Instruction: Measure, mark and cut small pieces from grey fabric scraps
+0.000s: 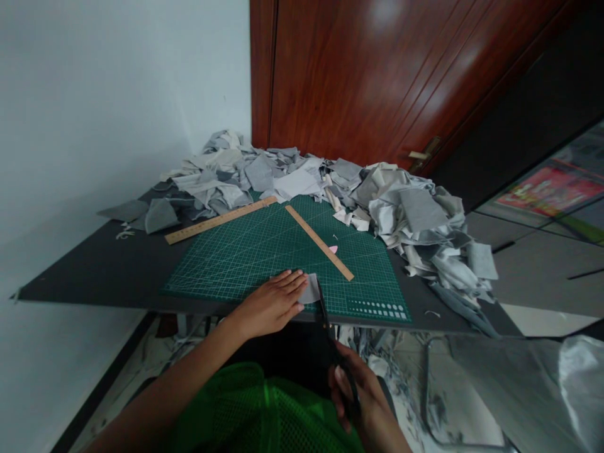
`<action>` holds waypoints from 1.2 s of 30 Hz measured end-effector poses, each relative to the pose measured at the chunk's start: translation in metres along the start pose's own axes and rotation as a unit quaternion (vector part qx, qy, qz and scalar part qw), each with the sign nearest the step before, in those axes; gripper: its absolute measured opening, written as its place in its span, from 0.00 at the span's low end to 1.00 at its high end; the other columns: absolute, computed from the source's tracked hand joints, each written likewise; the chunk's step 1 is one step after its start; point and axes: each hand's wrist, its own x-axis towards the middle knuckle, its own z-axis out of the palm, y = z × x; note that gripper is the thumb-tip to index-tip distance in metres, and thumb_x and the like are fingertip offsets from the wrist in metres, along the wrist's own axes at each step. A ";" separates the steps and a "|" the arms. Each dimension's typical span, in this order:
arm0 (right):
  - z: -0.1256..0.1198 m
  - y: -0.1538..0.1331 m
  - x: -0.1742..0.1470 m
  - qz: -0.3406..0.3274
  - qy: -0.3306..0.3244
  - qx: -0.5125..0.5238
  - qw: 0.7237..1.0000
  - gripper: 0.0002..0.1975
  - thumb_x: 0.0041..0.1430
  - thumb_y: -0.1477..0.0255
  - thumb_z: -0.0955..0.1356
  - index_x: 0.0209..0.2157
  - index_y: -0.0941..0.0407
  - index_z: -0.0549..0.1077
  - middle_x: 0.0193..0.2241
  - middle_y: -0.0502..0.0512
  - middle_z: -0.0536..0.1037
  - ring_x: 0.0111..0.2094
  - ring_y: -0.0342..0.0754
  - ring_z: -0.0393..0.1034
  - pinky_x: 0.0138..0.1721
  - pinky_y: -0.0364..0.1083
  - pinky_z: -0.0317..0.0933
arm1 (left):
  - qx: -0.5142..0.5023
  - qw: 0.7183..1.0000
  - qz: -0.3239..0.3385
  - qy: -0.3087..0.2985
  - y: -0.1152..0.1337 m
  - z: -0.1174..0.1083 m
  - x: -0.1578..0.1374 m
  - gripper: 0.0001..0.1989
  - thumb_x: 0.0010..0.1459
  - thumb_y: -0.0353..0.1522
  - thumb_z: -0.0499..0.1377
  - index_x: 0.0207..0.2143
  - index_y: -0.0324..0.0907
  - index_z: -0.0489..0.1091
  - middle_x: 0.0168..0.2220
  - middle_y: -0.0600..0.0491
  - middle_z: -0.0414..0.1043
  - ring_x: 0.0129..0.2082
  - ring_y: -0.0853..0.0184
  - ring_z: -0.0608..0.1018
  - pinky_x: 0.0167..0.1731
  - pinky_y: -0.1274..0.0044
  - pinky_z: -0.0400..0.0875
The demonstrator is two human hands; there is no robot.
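Observation:
My left hand [278, 300] lies flat on the green cutting mat [226, 251], fingers stretched out and pressing down a small light-grey piece of fabric [311, 290]. Part of that piece is hidden under the fingers. Below the mat's front edge, my right hand [361, 390] grips a pair of black scissors [325, 321] by the handles. The blades point away from me and lie along the right edge of the fabric piece. Whether the blades are parted cannot be made out.
Two wooden rulers, one on the left [221, 220] and one at the centre [319, 243], lie on the mat. Heaps of grey fabric scraps [419, 214] line the table's back and right side. A small pink scrap [333, 250] touches the central ruler. A wooden door [353, 82] stands behind.

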 end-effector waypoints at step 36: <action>0.007 0.002 0.003 -0.004 0.014 -0.030 0.999 0.46 0.53 0.48 0.75 0.66 0.56 0.63 0.20 0.42 0.63 0.17 0.39 0.53 0.13 0.37 0.48 | -0.042 0.999 -0.002 0.008 0.000 0.001 -0.003 0.31 0.74 0.45 0.43 0.71 0.37 0.52 0.73 0.46 0.49 0.73 0.62 0.50 0.71 0.68 0.42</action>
